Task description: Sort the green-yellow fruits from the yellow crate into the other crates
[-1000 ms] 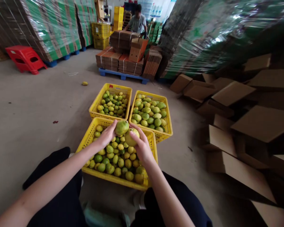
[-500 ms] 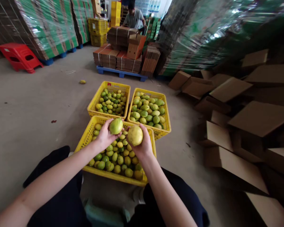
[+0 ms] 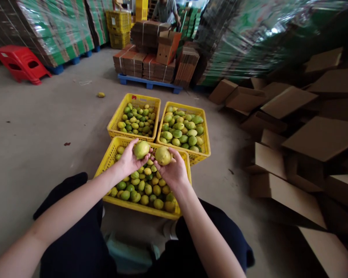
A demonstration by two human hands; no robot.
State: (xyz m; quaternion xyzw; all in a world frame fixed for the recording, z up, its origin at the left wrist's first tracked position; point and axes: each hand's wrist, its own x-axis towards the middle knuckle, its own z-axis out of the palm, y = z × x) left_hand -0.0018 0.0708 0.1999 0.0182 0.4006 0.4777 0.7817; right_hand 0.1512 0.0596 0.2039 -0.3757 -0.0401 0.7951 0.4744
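My left hand (image 3: 129, 159) is closed around a greenish-yellow lemon (image 3: 141, 150), its palm turned up. Close beside it, my right hand (image 3: 174, 169) grips a yellower lemon (image 3: 163, 156) with brownish marks. Both hands are above the near yellow crate (image 3: 146, 210), which holds many green and yellow lemons (image 3: 144, 199). Two more yellow crates stand just beyond it: the far left crate (image 3: 113, 125) and the far right crate (image 3: 206, 131), each with lemons inside. My forearms hide part of the near crate.
Loose cardboard boxes (image 3: 290, 197) are heaped on the right. A red stool (image 3: 21, 63) stands at the left, and a stray lemon (image 3: 101, 94) lies on the floor. Flattened cartons (image 3: 159, 71) sit on a blue pallet (image 3: 147, 83), with a person (image 3: 166, 11) behind them.
Both lemons have turned in my hands, and the right one sits slightly higher and further left. The view has tipped down a little. The person behind the cartons has shifted.
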